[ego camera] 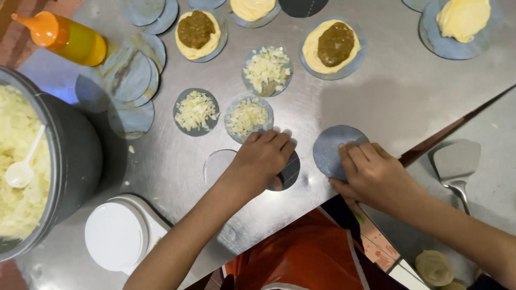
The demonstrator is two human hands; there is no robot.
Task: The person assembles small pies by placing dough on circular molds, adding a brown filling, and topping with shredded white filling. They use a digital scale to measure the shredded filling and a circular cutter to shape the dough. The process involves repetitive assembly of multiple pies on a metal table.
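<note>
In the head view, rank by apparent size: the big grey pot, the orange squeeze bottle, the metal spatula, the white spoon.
1. Grey pot, largest by far though cut off by the frame.
2. Orange squeeze bottle.
3. Metal spatula; close to the bottle, so that order is unsure.
4. White spoon, smallest.

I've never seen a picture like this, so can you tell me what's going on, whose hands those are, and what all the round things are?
The picture comes from a camera worn on a person's head, looking down at a shiny metal table. The two bare hands belong to that person. The left hand presses flat on a dark round disc. The right hand rests its fingers on another grey disc. Neither hand grips anything. Other discs carry chopped white onion or yellow dough with brown filling. At the left stand a big pot of chopped food, an orange squeeze bottle and a white lid.
</note>
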